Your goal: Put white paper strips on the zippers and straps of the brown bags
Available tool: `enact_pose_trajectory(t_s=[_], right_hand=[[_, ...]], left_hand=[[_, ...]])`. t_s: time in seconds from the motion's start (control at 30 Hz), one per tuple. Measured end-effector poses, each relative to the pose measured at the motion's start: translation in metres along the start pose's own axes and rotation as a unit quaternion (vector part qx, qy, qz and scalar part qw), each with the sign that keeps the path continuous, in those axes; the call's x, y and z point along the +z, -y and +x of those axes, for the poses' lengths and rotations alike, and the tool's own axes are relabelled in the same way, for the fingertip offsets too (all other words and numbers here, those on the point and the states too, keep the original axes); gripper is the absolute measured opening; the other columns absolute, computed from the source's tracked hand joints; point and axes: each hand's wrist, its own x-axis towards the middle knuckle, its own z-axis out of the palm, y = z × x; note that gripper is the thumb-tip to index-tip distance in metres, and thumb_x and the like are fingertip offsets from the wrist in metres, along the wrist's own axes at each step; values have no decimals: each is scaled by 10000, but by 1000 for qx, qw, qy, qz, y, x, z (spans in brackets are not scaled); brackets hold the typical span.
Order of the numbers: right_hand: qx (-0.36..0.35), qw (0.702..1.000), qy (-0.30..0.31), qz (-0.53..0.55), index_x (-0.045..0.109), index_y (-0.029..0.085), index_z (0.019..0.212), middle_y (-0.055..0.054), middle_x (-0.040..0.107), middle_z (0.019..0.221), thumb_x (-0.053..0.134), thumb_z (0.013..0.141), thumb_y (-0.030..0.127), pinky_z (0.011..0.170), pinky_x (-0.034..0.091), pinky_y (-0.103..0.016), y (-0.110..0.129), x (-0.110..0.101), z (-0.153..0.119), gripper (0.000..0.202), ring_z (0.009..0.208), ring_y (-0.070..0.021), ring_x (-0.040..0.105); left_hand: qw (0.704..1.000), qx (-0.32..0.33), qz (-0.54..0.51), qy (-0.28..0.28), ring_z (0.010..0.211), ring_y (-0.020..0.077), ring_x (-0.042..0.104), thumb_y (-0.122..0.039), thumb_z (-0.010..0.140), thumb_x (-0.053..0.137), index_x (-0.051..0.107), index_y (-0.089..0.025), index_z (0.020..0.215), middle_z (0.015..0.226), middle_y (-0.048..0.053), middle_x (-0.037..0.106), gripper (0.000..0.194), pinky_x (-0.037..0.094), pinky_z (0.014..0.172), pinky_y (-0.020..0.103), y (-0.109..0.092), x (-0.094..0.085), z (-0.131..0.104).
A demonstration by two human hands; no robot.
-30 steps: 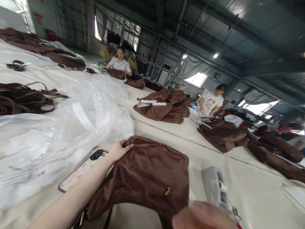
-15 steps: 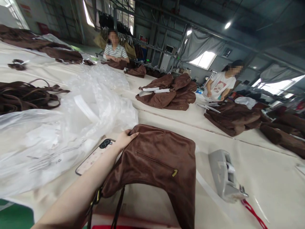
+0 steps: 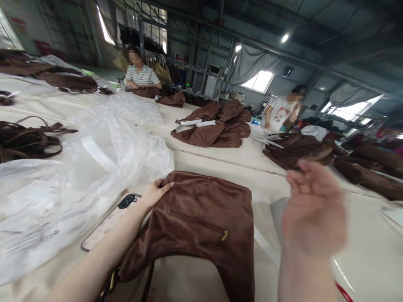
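**Holding one brown bag flat at six o'clock**

Counting from largest: one cream table [image 3: 220, 165], one heap of clear plastic [image 3: 94, 159] at nine o'clock, three piles of brown bags beyond, two seated people at eleven and one o'clock. I see one brown bag [image 3: 204, 218] lying flat before me, zip pocket up. My left hand [image 3: 154, 193] grips its far left corner, fingers curled over the edge. My right hand [image 3: 313, 207] hangs blurred above the table, fingers loosely spread, empty. One phone [image 3: 110, 220] lies just left of the bag. Bare tabletop shows at three o'clock.

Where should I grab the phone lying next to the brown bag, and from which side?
Probably by the phone's long edges, from the left: it lies flat, its right edge close beside the left hand and the brown bag, while its left edge lies clear.
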Motion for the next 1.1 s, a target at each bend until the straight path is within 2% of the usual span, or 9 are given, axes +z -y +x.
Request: enact_pose_trajectory(t_s=[0.07, 0.13, 0.23, 0.33, 0.43, 0.63, 0.83, 0.97, 1.1], right_hand=[[22, 992, -19, -124, 437, 175, 1343, -135, 533, 1309, 274, 919, 509, 951, 438, -429, -53, 7, 30, 564, 1124, -257, 558], [104, 946, 69, -300, 564, 132, 1202, -147, 646, 1128, 350, 897, 425, 893, 467, -375, -112, 9, 48, 474, 1015, -242, 616], [144, 904, 117, -386, 684, 114, 961, -179, 691, 937, 534, 788, 284, 823, 481, -391, -179, 9, 45, 285, 908, -291, 647], [141, 873, 149, -443, 704, 93, 861, -218, 672, 966, 540, 767, 175, 860, 448, -391, -210, 11, 25, 207, 959, -311, 631], [137, 856, 169, -469, 713, 95, 846, -226, 665, 992, 459, 827, 162, 844, 444, -376, -220, 10, 17, 263, 960, -307, 635], [162, 854, 173, -463, 729, 135, 921, -184, 702, 950, 431, 862, 257, 741, 473, -352, -215, -12, 24, 327, 874, -299, 669], [127, 902, 130, -393, 651, 143, 1080, -136, 702, 998, 387, 896, 425, 803, 477, -342, -170, -26, 19, 428, 933, -276, 647], [79, 959, 181, -202, 647, 186, 970, -57, 711, 857, 512, 846, 514, 718, 501, -287, -119, -21, -10, 375, 787, -209, 659], [30, 980, 171, -97, 642, 192, 880, -43, 704, 797, 629, 807, 461, 692, 508, -295, -62, -23, -47, 280, 712, -182, 652]], left_hand=[[1000, 0, -8, 0, 874, 252, 655, -598, 688, 590, 656, -184, 954, 872, 41, 717, 496, 484, 749, 294, -1, 0, 0], [1000, 3, -5, -2, 883, 260, 655, -606, 673, 599, 656, -181, 942, 871, 44, 719, 506, 484, 758, 298, 0, -1, 1], [1000, 4, -8, 3, 889, 268, 657, -618, 668, 598, 659, -180, 935, 871, 48, 722, 516, 486, 775, 307, 1, -2, 2], [1000, 5, -17, -2, 882, 275, 658, -619, 662, 598, 667, -185, 923, 874, 49, 724, 511, 489, 773, 313, 0, -2, 3], [1000, 12, 4, -11, 870, 282, 658, -614, 674, 577, 665, -187, 920, 858, 55, 719, 500, 488, 768, 324, -2, -2, 2], [989, 81, 97, -75, 949, 268, 632, -604, 749, 503, 613, -182, 1028, 987, 88, 687, 518, 470, 856, 337, -3, 0, -5], [981, 127, 82, -125, 1000, 248, 615, -611, 773, 497, 605, -149, 1041, 1078, 117, 647, 546, 463, 917, 324, -9, 0, -10], [976, 181, 43, -116, 988, 244, 616, -581, 777, 550, 580, -133, 1127, 1143, 129, 616, 570, 481, 895, 344, -49, -15, -50], [929, 365, -48, -33, 1106, 247, 553, -523, 765, 644, 446, -169, 1324, 1260, 121, 557, 691, 453, 959, 384, -108, -41, -125]])
